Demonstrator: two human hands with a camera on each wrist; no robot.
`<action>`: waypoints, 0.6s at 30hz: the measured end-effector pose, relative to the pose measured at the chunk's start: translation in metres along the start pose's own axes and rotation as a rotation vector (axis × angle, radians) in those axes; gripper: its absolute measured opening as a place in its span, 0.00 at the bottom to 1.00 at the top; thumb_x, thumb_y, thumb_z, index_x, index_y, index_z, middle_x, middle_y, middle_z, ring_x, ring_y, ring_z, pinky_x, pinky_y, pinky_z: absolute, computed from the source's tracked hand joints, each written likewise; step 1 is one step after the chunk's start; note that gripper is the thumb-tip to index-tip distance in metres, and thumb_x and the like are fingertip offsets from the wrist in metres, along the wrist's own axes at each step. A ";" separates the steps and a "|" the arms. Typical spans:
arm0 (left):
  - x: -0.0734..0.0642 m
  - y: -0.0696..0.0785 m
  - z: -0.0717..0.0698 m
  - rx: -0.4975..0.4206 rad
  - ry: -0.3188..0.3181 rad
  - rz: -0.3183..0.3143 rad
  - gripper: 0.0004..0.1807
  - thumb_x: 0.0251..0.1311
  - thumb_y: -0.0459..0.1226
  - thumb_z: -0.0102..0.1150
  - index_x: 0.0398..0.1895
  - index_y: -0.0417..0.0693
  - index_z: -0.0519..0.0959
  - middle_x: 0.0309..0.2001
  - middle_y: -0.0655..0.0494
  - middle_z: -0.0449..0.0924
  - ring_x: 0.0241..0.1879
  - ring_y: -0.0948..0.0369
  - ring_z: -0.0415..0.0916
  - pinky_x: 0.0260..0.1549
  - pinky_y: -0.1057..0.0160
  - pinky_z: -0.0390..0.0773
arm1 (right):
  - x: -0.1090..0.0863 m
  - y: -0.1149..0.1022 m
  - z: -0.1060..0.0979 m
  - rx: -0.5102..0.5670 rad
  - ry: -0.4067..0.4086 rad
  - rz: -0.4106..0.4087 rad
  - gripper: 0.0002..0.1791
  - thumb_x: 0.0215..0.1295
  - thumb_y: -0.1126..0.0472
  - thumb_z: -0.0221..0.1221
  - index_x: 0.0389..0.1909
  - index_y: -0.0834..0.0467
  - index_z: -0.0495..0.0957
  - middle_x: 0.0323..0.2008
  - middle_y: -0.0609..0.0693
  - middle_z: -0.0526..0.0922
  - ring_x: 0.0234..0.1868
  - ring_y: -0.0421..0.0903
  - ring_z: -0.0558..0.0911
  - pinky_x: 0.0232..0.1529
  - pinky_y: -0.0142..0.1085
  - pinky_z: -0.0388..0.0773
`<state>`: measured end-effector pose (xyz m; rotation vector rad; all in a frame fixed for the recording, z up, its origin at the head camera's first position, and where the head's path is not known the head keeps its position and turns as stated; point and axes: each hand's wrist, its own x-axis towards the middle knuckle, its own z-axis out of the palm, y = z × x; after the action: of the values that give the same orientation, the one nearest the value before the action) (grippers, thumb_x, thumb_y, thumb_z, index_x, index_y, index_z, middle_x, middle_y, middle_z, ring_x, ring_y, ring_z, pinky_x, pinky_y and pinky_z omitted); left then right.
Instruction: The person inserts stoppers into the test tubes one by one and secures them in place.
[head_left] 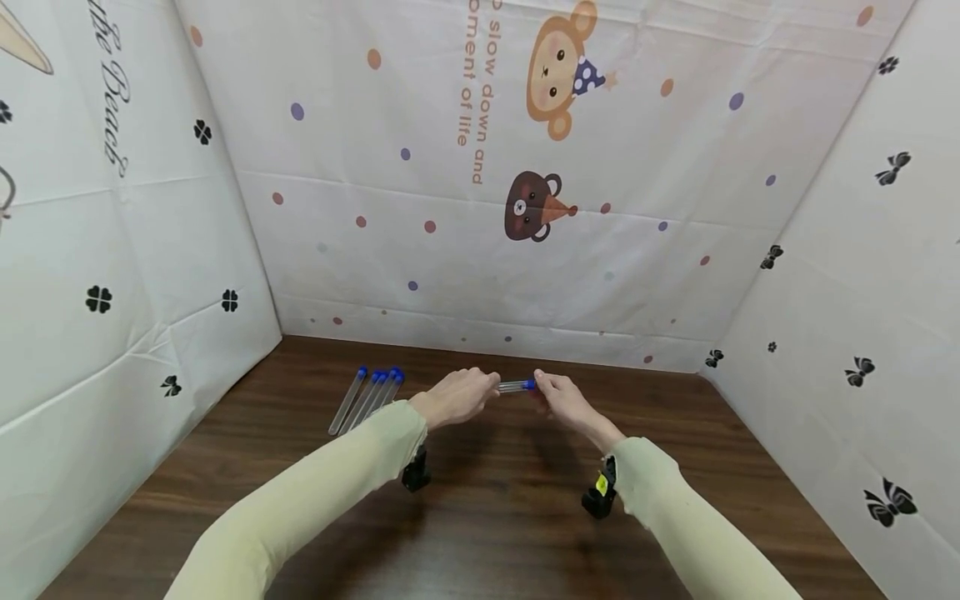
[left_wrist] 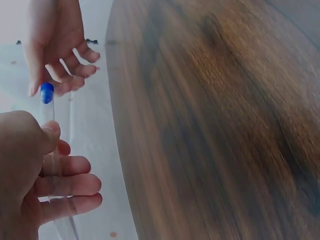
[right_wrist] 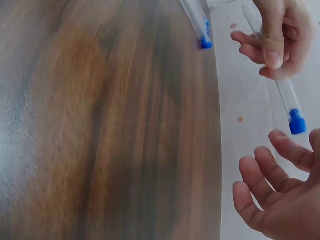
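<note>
A clear test tube with a blue cap (head_left: 517, 386) is held sideways above the table by my left hand (head_left: 459, 395). In the left wrist view the thumb and forefinger pinch the tube, and the other fingers lie across it. My right hand (head_left: 564, 403) is at the capped end. Its thumb and fingers stand apart on either side of the blue cap (right_wrist: 297, 123) in the right wrist view, with a small gap between fingertips and cap. Several more blue-capped test tubes (head_left: 347, 402) lie side by side on the table, left of my left hand.
The brown wood-grain table (head_left: 495, 525) meets a white printed cloth wall (head_left: 450, 275) at the back, with similar walls at left and right. My left forearm (head_left: 315, 492) passes close in front of the lying tubes.
</note>
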<state>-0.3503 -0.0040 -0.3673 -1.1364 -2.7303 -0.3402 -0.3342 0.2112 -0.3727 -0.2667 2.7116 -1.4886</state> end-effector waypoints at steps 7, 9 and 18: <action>-0.006 -0.012 0.000 0.075 -0.021 -0.073 0.07 0.71 0.41 0.50 0.38 0.49 0.75 0.30 0.57 0.80 0.26 0.62 0.73 0.22 0.66 0.69 | 0.001 0.001 -0.012 -0.095 0.033 -0.008 0.28 0.79 0.50 0.36 0.41 0.70 0.74 0.36 0.62 0.79 0.28 0.52 0.81 0.31 0.45 0.79; -0.007 -0.016 -0.002 0.104 -0.006 -0.084 0.10 0.71 0.43 0.49 0.36 0.48 0.75 0.26 0.57 0.76 0.23 0.63 0.69 0.22 0.65 0.69 | 0.002 0.002 -0.017 -0.104 0.030 -0.013 0.28 0.79 0.49 0.36 0.42 0.71 0.74 0.38 0.63 0.79 0.28 0.53 0.81 0.30 0.44 0.79; -0.009 -0.032 -0.013 0.136 -0.005 -0.135 0.15 0.73 0.45 0.46 0.32 0.47 0.76 0.20 0.58 0.73 0.17 0.65 0.68 0.20 0.66 0.68 | 0.003 0.002 -0.033 -0.061 0.025 0.013 0.28 0.79 0.48 0.36 0.44 0.70 0.72 0.40 0.65 0.78 0.29 0.53 0.80 0.34 0.44 0.81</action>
<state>-0.3663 -0.0358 -0.3613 -0.9225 -2.7922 -0.1655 -0.3416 0.2391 -0.3565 -0.2331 2.7763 -1.4167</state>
